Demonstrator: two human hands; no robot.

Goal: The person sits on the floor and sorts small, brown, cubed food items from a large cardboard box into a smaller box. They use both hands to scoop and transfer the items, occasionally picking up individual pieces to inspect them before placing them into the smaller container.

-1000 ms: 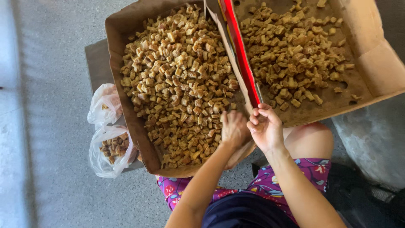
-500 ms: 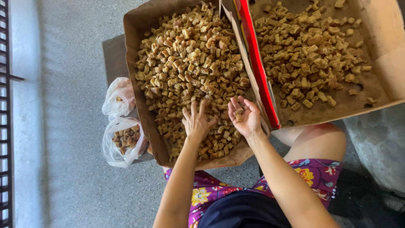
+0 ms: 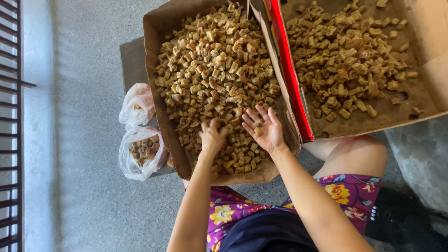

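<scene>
A brown cardboard box (image 3: 151, 56) in front of me is heaped with small golden-brown fried cubes (image 3: 214, 65). My left hand (image 3: 212, 136) reaches down into the near part of the heap, fingers curled on some of the cubes. Beside it, my right hand (image 3: 262, 129) is held palm up over the same box, fingers spread, with a single cube lying on the palm. A second cardboard box (image 3: 420, 93) with a red edge (image 3: 289, 70) sits to the right and holds darker brown cubes (image 3: 347, 60).
Two clear plastic bags (image 3: 138, 149) with a few cubes rest on a low grey board left of the box. A dark metal railing (image 3: 11, 126) runs along the far left. The floor (image 3: 79, 196) is speckled grey. My floral shorts (image 3: 326, 196) and knee show below.
Both hands moved left from the red divider into the left box. My left hand dipped into the cubes; my right hand turned palm up with a piece on it.
</scene>
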